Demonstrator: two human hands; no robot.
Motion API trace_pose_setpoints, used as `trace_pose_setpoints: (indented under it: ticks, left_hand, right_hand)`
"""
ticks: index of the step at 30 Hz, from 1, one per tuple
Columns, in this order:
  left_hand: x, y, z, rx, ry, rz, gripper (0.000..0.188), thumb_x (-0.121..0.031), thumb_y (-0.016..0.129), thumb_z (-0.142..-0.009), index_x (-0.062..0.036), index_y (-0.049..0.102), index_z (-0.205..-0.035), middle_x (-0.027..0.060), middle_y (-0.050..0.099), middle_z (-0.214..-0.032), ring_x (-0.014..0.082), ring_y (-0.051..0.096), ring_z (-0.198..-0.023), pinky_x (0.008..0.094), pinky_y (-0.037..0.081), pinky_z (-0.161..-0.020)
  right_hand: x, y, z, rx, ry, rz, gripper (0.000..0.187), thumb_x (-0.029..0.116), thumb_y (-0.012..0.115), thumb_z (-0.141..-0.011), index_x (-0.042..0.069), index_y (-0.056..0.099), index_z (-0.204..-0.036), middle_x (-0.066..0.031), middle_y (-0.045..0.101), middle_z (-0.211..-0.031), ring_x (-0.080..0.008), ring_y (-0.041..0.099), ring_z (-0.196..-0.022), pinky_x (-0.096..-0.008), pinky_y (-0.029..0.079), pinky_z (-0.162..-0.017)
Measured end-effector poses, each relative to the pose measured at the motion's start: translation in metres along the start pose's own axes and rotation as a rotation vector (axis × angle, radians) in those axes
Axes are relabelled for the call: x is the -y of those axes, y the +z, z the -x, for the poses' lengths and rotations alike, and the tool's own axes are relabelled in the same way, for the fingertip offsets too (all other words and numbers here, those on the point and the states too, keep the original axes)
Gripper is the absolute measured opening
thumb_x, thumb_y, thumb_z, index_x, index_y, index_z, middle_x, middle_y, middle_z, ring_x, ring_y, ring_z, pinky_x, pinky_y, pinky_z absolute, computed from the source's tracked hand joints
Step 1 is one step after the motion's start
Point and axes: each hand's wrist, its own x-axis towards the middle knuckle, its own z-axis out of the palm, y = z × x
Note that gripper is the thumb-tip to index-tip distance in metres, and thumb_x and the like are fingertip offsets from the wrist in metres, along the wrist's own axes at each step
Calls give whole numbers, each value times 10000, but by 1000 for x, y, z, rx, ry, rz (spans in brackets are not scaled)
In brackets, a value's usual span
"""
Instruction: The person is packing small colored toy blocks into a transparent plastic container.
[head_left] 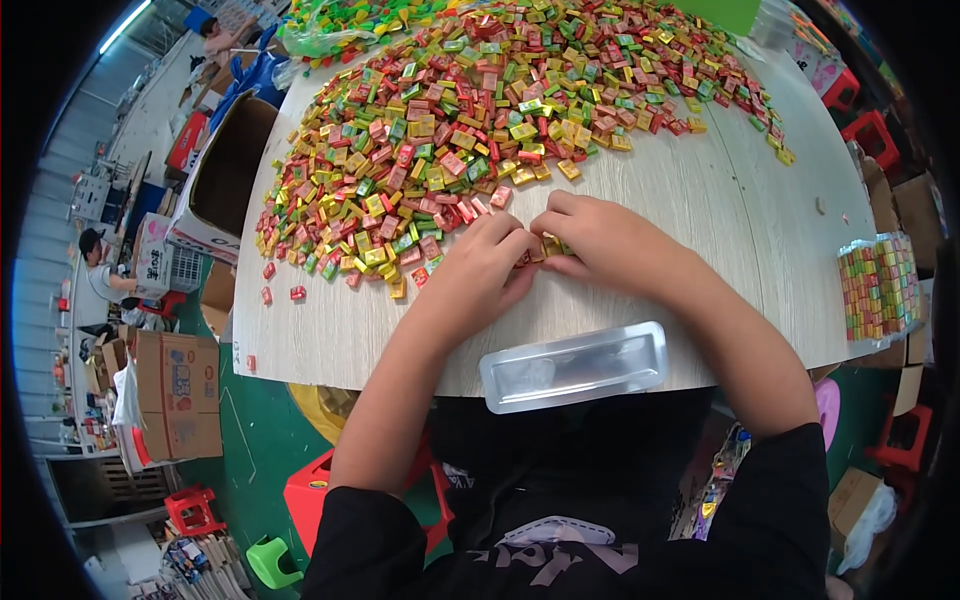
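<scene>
A large heap of small wrapped candies (430, 130), in red, yellow, green and pink, spreads over the pale wood-grain table (700, 200). At the heap's near edge my two hands meet, fingertips almost touching. My right hand (600, 243) pinches a few yellow-wrapped candies (552, 244) between thumb and fingers. Curled in from the other side, my left hand (482, 268) closes on reddish candies at its fingertips, mostly hidden by the fingers. Closer to me, a clear plastic tray (573, 367) lies slightly tilted at the table's front edge, with no candies in it.
Filled trays of candies (880, 287) are stacked at the right table edge. An open cardboard box (235, 160) stands against the left side. Green and yellow pieces in a plastic bag (350, 25) lie at the back. Red stools and people are farther off.
</scene>
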Motion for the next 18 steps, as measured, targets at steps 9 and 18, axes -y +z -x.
trace_pose_setpoints:
  ticks: [9,18]
  left_hand:
    - [3,0,2,-33,28,19,202,-59,754,-827,-47,688,-1017,115,680,-1078,327,652,-1027,424,542,-909]
    - [5,0,4,-22,8,34,195,-62,749,-833,-60,708,-1024,111,687,-1078,317,660,-1036,417,545,-925]
  right_hand:
    - [-2,-19,6,-52,-6,23,366,161,770,-875,55,645,-1202,-140,622,-1097,-348,654,-992,-444,542,-864]
    - [-21,-38,8,-62,95,-36,314,149,773,-891,76,652,-1171,-117,641,-1163,-284,691,-1011,-426,563,-877]
